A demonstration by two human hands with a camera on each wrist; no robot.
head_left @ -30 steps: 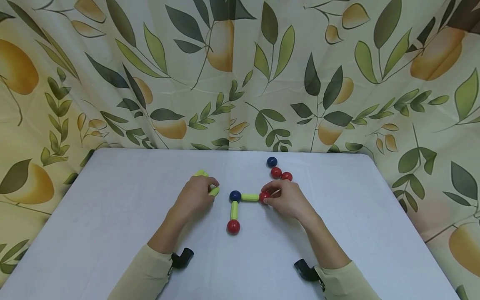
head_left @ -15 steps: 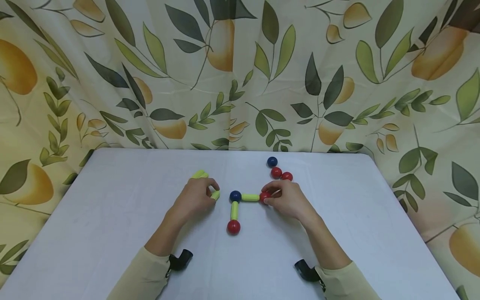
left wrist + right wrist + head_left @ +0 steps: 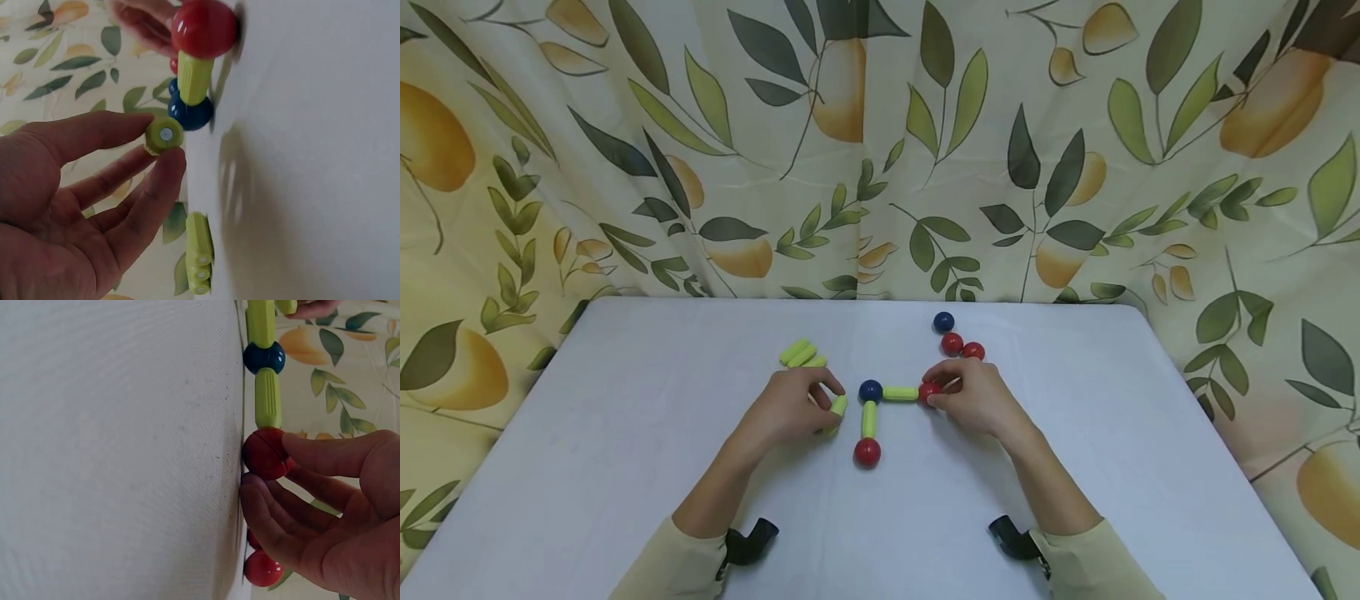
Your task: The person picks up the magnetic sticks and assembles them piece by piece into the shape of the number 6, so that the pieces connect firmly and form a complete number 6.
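Observation:
My left hand (image 3: 792,406) pinches a yellow-green magnetic rod (image 3: 164,135) between thumb and fingertips; its round end with a pale metal disc faces the left wrist camera. Just right of it lies a joined L shape: a blue ball (image 3: 870,392) at the corner, one green rod (image 3: 868,422) running down to a red ball (image 3: 867,452), another rod (image 3: 900,393) running right to a second red ball (image 3: 267,454). My right hand (image 3: 973,397) grips that second red ball between thumb and fingers, close over the table.
Three spare green rods (image 3: 799,352) lie side by side behind my left hand. Beyond my right hand sit a loose blue ball (image 3: 943,322) and two red balls (image 3: 952,344). The white table (image 3: 587,467) ends at a leaf-and-fruit patterned cloth (image 3: 820,208).
My left hand has drawn back toward me and slightly right, lifting a rod away from the spare rods and turning it more upright. The right hand and the L shape stay in place.

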